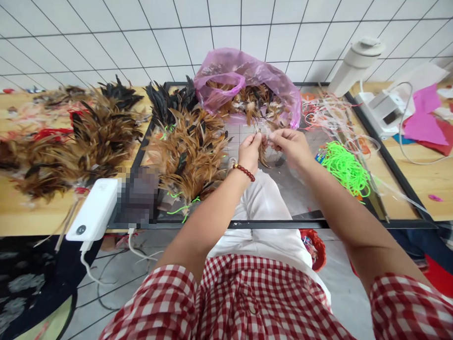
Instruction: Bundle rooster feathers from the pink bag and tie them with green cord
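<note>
My left hand, with a beaded bracelet at its wrist, is closed in a pinch over the glass tabletop. A small brown feather hangs below its fingertips, between the two hands. My right hand is closed in a pinch close beside it; something pale and thin seems to be at its fingertips, too small to name. Just beyond both hands lies an open pink plastic bag with brown feathers in it. Left of my hands is a large pile of brown and black feathers with some green cords.
A bundle of green cord and pale strands lie at right. A white bottle and a white plug block stand behind. At left are more feathers and a white power bank at the table edge.
</note>
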Demonstrator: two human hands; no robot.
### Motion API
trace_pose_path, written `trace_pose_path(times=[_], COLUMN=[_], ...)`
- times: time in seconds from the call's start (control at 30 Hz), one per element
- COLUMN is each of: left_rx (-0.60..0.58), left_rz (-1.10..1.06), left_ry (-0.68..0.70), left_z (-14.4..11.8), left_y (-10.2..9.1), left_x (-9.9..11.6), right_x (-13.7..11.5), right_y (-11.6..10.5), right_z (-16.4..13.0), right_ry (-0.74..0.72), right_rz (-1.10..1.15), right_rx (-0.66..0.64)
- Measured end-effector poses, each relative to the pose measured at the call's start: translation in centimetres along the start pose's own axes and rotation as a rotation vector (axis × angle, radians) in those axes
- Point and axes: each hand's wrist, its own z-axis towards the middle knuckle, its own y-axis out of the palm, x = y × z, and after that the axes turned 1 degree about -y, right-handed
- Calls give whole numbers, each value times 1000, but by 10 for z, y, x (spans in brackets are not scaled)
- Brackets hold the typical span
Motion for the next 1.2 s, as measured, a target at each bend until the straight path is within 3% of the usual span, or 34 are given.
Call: trace_pose_path(times=[0.1, 0.4, 0.57, 0.73, 1.0, 1.1, 1.2], left_rx=[13, -30, -25, 2, -234, -297, -354], left_rz=[-23, 17, 3, 37, 190, 204, 249], left_ry=[14, -19, -14, -51, -151, -198, -162], left_z=[1, 1, 0, 0, -12, -15, -16], left_y=[-1, -2, -1, -2, -1, -2, -3], left_x=[0, -1, -2, -2, 3, 4, 3], right_x=[-5, 3, 1, -1, -1, -3, -5], right_y=[7, 12, 6, -6, -18, -20, -20], right_z=[-6, -6, -2, 5, 5, 4, 4], right_ry=[7, -11, -32, -95, -1, 29, 11], right_rz=[25, 2, -60, -29, 113, 129, 131], right_rx=[-50, 9, -37, 38, -175, -206, -185])
